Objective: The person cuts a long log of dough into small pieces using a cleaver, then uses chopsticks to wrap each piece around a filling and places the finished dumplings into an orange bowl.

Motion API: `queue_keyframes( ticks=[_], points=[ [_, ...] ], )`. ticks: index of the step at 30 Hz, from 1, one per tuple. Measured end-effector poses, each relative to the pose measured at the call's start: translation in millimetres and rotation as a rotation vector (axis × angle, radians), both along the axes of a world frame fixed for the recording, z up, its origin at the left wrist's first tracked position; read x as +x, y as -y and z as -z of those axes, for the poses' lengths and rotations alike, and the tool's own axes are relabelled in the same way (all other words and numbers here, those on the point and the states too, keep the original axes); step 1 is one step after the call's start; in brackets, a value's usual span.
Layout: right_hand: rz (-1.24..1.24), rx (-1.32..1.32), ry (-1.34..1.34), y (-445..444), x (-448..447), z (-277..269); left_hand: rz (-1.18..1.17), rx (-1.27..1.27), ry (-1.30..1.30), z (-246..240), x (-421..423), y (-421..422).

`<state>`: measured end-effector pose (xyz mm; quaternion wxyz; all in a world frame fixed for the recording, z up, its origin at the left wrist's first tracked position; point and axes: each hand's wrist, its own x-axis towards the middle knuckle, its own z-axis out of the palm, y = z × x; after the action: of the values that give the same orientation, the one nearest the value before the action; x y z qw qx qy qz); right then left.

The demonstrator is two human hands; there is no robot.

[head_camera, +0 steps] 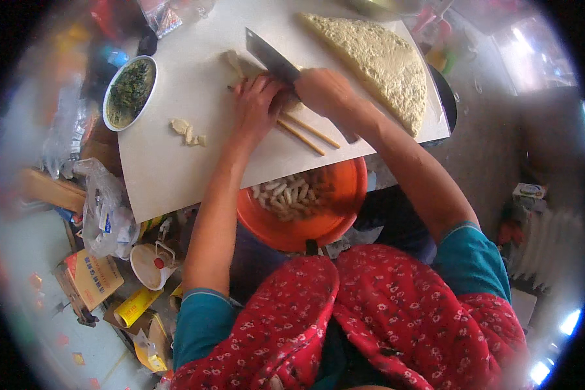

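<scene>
My right hand (324,92) grips a cleaver (273,56), its dark blade pointing to the upper left over a pale board (190,165). Beside the blade, my left hand (259,105) bends its fingers over something on the board; what lies beneath them is hidden. A pair of chopsticks (304,131) runs out from under that hand. A pale strip of food (235,63) lies just beyond my left fingers. Small pale pieces (187,131) rest at the left. A large wedge of pale, spongy food (380,63) covers the board's right side.
An oval bowl of dark green food (130,92) stands at the board's left edge. Below the near edge is an orange basin (341,219) holding many pale pieces. Plastic bags (102,209), a cardboard box (95,278) and a lidded container (148,268) crowd the lower left.
</scene>
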<state>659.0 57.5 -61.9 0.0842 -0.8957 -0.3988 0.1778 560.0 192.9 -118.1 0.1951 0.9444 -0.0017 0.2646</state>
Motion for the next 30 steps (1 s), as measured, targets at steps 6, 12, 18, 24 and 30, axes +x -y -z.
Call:
queue_keyframes(
  ticks=[6, 12, 18, 24, 30],
  points=[
    [0.093, 0.036, 0.013, 74, -18, -18, 0.014, -0.141, 0.143, -12, -27, -3],
    [0.39, 0.226, -0.205, 102, -27, -62, 0.156, 0.013, 0.022, -13, -42, 10],
    [0.143, 0.114, 0.052, 100, -18, -33, 0.145, 0.04, -0.005, -14, -41, 16],
    [0.124, 0.011, -0.028, 74, -3, -37, 0.087, 0.105, -0.132, -16, -64, 7],
    [0.273, 0.116, -0.13, 79, 4, -38, 0.04, -0.014, -0.036, -31, -34, 2]
  ],
)
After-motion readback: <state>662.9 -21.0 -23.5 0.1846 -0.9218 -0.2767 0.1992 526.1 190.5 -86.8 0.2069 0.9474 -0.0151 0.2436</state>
